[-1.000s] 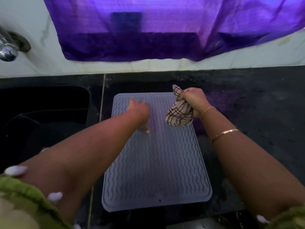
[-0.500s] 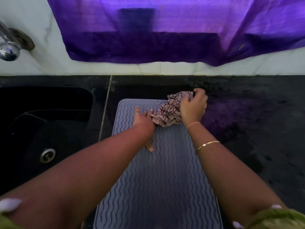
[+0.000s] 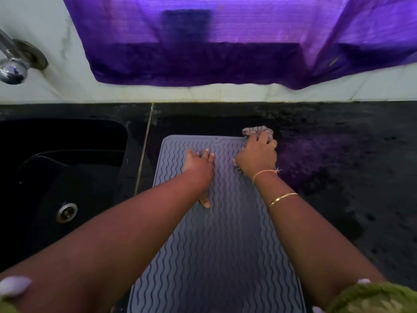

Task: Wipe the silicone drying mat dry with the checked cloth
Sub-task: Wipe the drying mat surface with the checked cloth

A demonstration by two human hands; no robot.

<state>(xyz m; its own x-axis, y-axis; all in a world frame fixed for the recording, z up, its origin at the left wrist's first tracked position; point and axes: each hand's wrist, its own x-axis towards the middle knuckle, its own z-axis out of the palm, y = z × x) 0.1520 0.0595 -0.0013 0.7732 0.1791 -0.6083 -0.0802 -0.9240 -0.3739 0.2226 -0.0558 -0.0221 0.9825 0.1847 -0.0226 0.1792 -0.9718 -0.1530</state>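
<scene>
Now the right hand (image 3: 257, 154) clutches the cloth (image 3: 257, 129) at the far corner of the mat (image 3: 214, 245), the left hand (image 3: 199, 161) lying flat, uncurled, on it.

Light comes through the purple curtain (image 3: 225, 41) at the top, brightest in its upper band, and throws a violet cast on the black worktop (image 3: 320, 159) right of the mat (image 3: 214, 256). The scene is otherwise dim: the sink (image 3: 67, 159) falls to near black, and the mat darkens toward its near end. A small glint sits on the tap (image 3: 13, 71). The checked cloth (image 3: 257, 130) looks soft. Wide-angle bending bows the foot of the wall (image 3: 158, 93), and the bottom corners blur.
</scene>
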